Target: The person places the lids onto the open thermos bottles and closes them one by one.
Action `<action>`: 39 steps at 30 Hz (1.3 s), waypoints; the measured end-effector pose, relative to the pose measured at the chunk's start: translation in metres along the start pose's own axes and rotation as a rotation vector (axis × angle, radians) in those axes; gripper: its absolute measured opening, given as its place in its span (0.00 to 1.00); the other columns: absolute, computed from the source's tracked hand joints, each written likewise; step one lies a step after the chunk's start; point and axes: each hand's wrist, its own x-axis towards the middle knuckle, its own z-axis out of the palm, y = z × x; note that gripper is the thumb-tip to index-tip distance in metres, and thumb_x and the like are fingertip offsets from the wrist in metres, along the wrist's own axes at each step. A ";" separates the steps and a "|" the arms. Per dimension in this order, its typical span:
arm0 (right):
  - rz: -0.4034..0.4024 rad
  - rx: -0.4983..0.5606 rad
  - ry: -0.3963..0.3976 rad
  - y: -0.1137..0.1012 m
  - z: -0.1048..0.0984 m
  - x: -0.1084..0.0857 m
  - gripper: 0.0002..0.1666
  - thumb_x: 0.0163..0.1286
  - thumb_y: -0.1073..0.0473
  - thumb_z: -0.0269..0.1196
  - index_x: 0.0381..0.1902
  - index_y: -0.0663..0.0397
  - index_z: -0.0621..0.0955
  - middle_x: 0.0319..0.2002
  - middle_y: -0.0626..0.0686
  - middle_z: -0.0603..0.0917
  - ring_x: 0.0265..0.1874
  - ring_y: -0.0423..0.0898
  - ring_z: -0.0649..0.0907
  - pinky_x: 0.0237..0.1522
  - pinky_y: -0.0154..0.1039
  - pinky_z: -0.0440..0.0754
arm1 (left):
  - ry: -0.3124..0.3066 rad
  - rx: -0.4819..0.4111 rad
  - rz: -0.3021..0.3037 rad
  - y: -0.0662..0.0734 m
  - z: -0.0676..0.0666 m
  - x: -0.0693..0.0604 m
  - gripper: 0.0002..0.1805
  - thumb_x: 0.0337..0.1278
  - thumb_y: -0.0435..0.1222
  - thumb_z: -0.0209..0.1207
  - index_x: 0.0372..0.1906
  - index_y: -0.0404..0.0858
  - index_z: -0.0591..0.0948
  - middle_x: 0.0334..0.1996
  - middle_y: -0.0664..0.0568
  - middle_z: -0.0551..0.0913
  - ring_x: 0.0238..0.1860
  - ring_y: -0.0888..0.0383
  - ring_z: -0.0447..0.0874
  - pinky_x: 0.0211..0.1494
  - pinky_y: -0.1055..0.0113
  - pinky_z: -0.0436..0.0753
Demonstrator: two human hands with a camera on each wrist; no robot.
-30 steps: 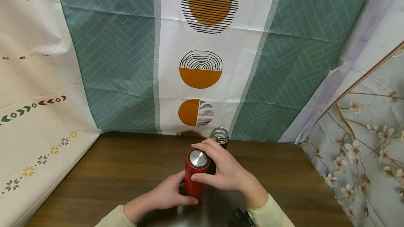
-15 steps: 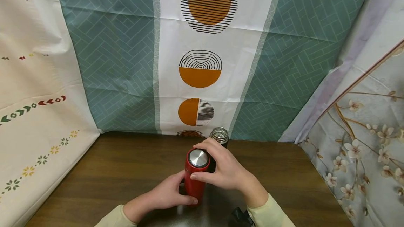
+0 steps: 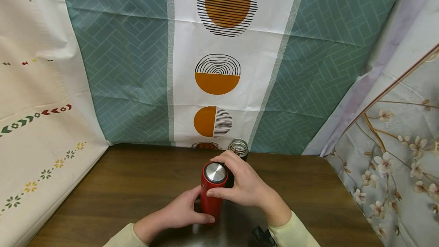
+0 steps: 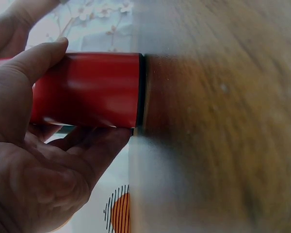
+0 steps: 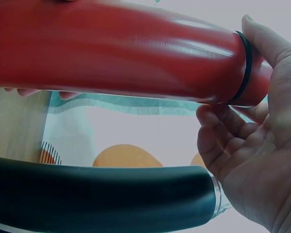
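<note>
Watching from inside the room, nearest first

Pale yellow sleeves (image 3: 294,232) at the near edge, with a small black object (image 3: 263,236) just left of the right one; can't tell what it is

Left hand (image 3: 183,209) wraps the lower part of the red bottle (image 3: 211,204), thumb across the near side, fingers curled round the far side; firm-looking hold, no gap to the body

Red bottle stands upright near the middle of the dark wood table (image 3: 147,178), black band at its base down at the tabletop

Right hand (image 3: 245,184) comes in from the right and pinches the lid (image 3: 215,172) on top: thumb near side, fingertips far side; lid is on, silver disc facing up, black ring (image 5: 246,68) showing at the seam below

Just beyond, slightly right: black bottle (image 5: 102,196), upright, steel mouth (image 3: 239,146) open, apart from the red one

Farthest: teal cloth (image 3: 127,68) with a white panel of orange discs; cream cloth (image 3: 37,83) left, floral cloth (image 3: 394,186) right
</note>
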 end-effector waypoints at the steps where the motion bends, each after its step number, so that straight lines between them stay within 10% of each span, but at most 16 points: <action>1: -0.001 -0.001 0.001 0.000 0.000 0.000 0.40 0.63 0.40 0.85 0.67 0.44 0.81 0.56 0.41 0.82 0.55 0.39 0.81 0.56 0.38 0.84 | 0.000 0.000 0.000 0.000 0.000 0.000 0.32 0.62 0.53 0.80 0.68 0.57 0.79 0.61 0.67 0.85 0.67 0.57 0.82 0.72 0.47 0.80; 39: -0.016 0.013 -0.014 0.002 0.001 0.003 0.41 0.69 0.42 0.81 0.74 0.45 0.79 0.60 0.43 0.81 0.59 0.41 0.81 0.58 0.41 0.84 | -0.017 -0.014 0.003 -0.006 -0.005 0.002 0.34 0.63 0.53 0.79 0.70 0.58 0.78 0.63 0.67 0.85 0.69 0.56 0.81 0.72 0.44 0.80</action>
